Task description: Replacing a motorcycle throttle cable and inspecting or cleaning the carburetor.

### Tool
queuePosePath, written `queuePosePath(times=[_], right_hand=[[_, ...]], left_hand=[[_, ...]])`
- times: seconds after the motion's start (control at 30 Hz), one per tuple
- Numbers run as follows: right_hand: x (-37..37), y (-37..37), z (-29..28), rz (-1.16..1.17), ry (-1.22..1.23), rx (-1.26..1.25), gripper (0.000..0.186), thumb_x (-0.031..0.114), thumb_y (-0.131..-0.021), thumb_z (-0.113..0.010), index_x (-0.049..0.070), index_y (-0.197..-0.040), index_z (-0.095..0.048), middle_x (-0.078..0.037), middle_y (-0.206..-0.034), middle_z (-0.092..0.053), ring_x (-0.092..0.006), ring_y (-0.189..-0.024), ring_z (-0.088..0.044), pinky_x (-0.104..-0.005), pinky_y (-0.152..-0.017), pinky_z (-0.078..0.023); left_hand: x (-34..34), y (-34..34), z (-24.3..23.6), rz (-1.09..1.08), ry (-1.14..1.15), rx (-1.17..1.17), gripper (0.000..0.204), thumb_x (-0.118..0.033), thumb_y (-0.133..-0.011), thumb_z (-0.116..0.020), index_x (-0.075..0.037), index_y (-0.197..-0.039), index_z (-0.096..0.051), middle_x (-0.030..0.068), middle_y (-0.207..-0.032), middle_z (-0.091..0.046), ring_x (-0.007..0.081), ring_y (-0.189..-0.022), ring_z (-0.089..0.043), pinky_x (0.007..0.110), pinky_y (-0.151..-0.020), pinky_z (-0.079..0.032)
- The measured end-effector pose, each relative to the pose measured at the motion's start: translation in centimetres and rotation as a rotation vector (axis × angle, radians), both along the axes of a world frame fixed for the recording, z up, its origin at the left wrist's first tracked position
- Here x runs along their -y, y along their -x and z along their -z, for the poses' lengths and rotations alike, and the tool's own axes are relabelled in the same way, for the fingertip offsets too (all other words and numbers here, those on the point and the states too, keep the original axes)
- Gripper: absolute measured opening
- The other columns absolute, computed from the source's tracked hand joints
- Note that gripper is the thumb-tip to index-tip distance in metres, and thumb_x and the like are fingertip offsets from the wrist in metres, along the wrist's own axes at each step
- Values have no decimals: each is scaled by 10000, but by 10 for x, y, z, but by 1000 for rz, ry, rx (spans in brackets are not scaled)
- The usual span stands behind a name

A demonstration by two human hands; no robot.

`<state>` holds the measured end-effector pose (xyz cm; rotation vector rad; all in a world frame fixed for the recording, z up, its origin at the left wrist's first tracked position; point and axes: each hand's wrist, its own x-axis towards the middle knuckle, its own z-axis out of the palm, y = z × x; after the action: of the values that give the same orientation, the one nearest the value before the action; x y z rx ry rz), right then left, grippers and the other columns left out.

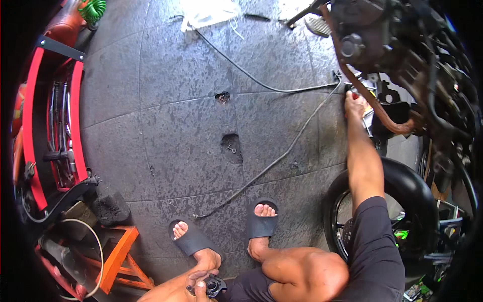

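Observation:
At the lower edge, close to my legs, my left hand (199, 290) is closed on a black machine part (215, 285). The part has a round opening and small lugs, and my thumb presses on its side. My right arm stretches far out to the right, where my right hand (355, 105) is closed beside the motorcycle's dark underside (387, 45). A small red thing (355, 95) shows at its fingers, too little of it to name. Pale and silver items lie next to that hand, partly hidden behind a rusty bent pipe (370, 95).
A red tool tray (76, 126) holding several metal tools stands at the left, above an orange stand (121, 256). A black wheel (410, 201) lies at the right below my arm. Cables (282, 156) cross the tiled floor, which has two broken holes. A white plastic bag (209, 12) lies at the back.

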<state>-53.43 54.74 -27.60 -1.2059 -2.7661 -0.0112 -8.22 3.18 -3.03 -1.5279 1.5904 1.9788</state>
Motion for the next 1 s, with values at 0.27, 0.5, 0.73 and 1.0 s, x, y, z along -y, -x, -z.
queuePosePath(times=[0.27, 0.5, 0.73, 1.0], right_hand=[[64, -18, 3, -93, -9, -230, 559, 524, -853, -588, 1, -1042, -647, -253, -1020, -682, -432, -968, -652, -492, -871, -499], [137, -97, -15, -72, 572, -356, 490, 452, -925, -610, -34, -982, -585, -197, -809, -659, -340, -708, -683, -419, -608, -526], [113, -94, -26, 23, 667, -298, 457, 346, -891, -668, -71, -1039, -556, -110, -731, -597, -234, -499, -614, -331, -448, -498], [152, -48, -11, 297, 1267, -319, 299, 210, -881, -599, -72, -781, -581, -99, -626, -574, -232, -464, -569, -352, -431, -459]], left_hand=[[3, 19, 16, 26, -108, 97, 272, -185, -956, -507, 20, -1118, -585, 162, -1074, -634, 259, -990, -604, 356, -929, -466], [3, 130, -24, 352, -59, 29, 181, -108, -955, -513, 26, -976, -632, 170, -1029, -668, 257, -927, -654, 327, -856, -507], [21, 241, -94, 1195, 287, -268, 189, -73, -951, -555, 60, -884, -670, 190, -963, -711, 256, -843, -715, 282, -764, -551], [6, 214, -117, 1075, 319, -238, 210, -96, -975, -562, 91, -960, -658, 192, -985, -716, 235, -879, -717, 254, -804, -542]])
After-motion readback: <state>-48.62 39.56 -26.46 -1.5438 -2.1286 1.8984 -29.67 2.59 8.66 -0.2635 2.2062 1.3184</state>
